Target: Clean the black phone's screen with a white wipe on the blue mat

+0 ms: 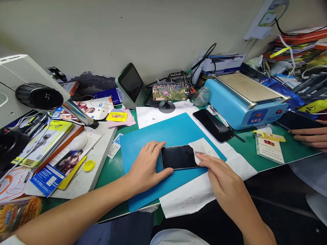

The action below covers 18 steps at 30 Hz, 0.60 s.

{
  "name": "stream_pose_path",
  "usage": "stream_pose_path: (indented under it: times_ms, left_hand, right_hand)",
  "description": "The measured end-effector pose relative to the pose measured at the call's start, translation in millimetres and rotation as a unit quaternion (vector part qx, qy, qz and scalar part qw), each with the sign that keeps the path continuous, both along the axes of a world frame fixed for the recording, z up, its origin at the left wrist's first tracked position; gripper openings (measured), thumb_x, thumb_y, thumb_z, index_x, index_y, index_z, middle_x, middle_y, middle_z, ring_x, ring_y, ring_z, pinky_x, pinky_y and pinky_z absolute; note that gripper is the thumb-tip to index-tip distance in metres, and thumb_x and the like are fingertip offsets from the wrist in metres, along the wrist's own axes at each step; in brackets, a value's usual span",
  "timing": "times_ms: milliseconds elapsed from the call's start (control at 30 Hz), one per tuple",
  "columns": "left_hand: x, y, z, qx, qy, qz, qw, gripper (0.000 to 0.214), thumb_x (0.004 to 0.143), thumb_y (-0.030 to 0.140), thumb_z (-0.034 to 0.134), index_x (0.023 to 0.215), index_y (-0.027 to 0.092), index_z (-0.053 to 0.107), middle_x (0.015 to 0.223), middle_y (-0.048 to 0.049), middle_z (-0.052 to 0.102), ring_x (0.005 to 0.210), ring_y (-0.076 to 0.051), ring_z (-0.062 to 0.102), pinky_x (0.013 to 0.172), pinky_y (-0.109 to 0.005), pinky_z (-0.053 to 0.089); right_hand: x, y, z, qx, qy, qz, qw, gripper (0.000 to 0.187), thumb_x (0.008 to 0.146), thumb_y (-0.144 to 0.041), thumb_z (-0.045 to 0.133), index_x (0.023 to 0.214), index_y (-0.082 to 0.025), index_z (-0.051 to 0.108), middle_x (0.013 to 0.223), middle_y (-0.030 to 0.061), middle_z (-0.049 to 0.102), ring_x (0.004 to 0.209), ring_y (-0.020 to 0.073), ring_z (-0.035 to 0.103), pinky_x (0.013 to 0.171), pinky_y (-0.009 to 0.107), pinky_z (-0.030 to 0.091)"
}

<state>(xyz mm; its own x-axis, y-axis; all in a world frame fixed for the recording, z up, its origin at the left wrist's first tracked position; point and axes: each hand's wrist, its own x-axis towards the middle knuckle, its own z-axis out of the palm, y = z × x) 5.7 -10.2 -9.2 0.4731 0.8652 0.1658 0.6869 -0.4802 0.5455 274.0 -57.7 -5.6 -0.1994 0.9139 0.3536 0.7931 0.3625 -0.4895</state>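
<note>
A smartphone [178,157] with a dark screen lies face up on the blue mat [143,139]. My left hand [148,166] steadies its left end, thumb at the near edge and index finger at the far corner; a ring shows on one finger. At the phone's right end, my right hand [224,177] pinches a white wipe [204,147], pressing it on the screen. The wipe covers that end of the phone. Beyond the mat's right side lies a second dark smartphone [212,124], with a thin pen-like tool [221,119] beside it.
A blue heating machine [230,105] stands at the back right. Near it lie a cigarette box [269,149] and a yellow lighter [270,136]. Another person's hand [311,136] rests by a dark phone at far right. A propped phone [171,92] shows a game. A microscope [38,92] stands left.
</note>
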Motion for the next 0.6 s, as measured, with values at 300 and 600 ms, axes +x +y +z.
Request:
stream_pose_path:
  times_ms: [300, 600]
  left_hand:
    - [2, 0, -2.4, 0.012, 0.006, 0.001, 1.0, 0.078, 0.086, 0.049, 0.076, 0.148, 0.024, 0.035, 0.139, -0.0126, 0.053, 0.129, -0.034, 0.051, 0.107, -0.053, 0.047]
    - [3, 1, -3.4, 0.032, 0.009, -0.015, 0.999, 0.079, 0.079, 0.031, 0.075, 0.147, 0.019, 0.037, 0.137, -0.0151, 0.052, 0.13, -0.035, 0.049, 0.108, -0.053, 0.046]
  right_hand:
    - [-30, -20, 5.2, 0.051, -0.044, 0.084, 0.994, 0.038, 0.095, -0.002, 0.041, 0.115, -0.023, 0.065, 0.128, 0.0033, 0.073, 0.121, 0.0209, 0.066, 0.097, 0.041, 0.057]
    - [-77, -11, 4.7, 0.039, -0.02, 0.174, 0.984, 0.036, 0.093, 0.002, 0.04, 0.104, -0.019, 0.067, 0.127, 0.0078, 0.073, 0.122, 0.0232, 0.066, 0.099, 0.045, 0.057]
